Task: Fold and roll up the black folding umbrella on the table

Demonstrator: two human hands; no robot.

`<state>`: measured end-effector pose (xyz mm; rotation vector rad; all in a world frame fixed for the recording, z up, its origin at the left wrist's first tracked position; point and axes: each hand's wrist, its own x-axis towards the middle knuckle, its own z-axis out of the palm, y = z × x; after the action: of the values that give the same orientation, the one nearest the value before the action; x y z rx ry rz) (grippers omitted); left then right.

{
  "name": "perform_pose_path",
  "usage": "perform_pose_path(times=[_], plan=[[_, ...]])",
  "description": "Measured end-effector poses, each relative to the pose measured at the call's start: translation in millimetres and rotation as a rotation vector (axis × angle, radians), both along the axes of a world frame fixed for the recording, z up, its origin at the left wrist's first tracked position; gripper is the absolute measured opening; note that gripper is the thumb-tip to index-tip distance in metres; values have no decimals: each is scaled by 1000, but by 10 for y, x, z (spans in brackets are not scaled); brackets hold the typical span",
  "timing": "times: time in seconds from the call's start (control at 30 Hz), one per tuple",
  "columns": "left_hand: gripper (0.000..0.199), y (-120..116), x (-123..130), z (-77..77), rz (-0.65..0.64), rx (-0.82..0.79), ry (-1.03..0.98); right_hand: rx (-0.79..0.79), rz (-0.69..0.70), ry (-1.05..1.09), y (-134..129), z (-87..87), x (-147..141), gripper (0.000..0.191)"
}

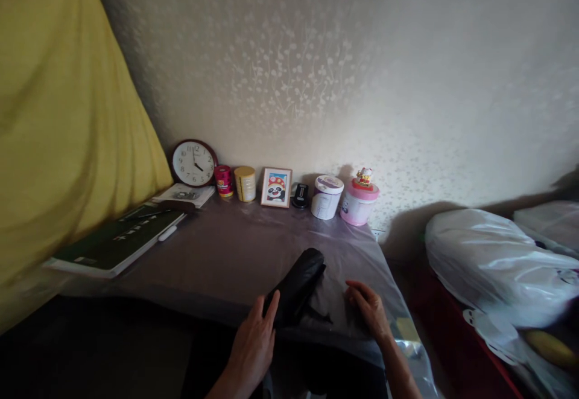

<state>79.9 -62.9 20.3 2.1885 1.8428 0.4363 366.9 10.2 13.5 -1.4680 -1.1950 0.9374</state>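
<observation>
A black folded umbrella (301, 281) lies slantwise near the front edge of the table, its rounded end pointing away to the right. My left hand (256, 341) is closed around its near end, with the index finger and thumb showing along the side. A thin dark strap (319, 314) trails from the umbrella towards the right. Just right of it, my right hand (368, 308) hovers at or rests on the tabletop, fingers loosely bent and apart, apparently holding nothing. Its lower fingers are partly in shadow.
Along the wall stand a clock (194, 163), a pink can (223, 181), a yellow-lidded can (245, 184), a panda picture (276, 188), a black device (300, 195), a white tub (327, 198) and a pink tub (359, 206). A green book (122, 239) lies left; white bags (493, 260) sit right.
</observation>
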Motion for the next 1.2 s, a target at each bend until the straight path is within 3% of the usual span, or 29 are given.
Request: perform_pose_path(times=[0.17, 0.33, 0.4, 0.47, 0.53, 0.6, 0.7, 0.9, 1.1, 1.2], plan=[[63, 89, -95, 39, 57, -130, -309, 17, 1, -14, -20, -59, 12, 43], [56, 258, -342, 49, 183, -524, -724, 14, -13, -3, -34, -61, 11, 43], [55, 266, -423, 41, 246, -452, -687, 15, -11, -7, -42, -62, 7, 43], [54, 222, -456, 36, 256, -202, -518, 20, -10, -18, -50, -61, 4, 42], [52, 147, -437, 33, 179, 45, -313, 22, -8, -26, -55, -59, -2, 41], [57, 84, -397, 22, 73, 146, -151, 20, -6, -26, -57, -59, -9, 41], [68, 98, -393, -14, -7, 100, -53, 39, -11, -29, -54, -66, -17, 40], [70, 363, -608, -7, 12, -56, -142, 63, -10, -69, -50, -107, -3, 41], [81, 395, -547, 57, 25, 10, -23, 73, -7, -115, -45, -168, 19, 40], [81, 448, -556, 105, -5, 9, -166, 92, -1, -155, -53, -162, 18, 39]])
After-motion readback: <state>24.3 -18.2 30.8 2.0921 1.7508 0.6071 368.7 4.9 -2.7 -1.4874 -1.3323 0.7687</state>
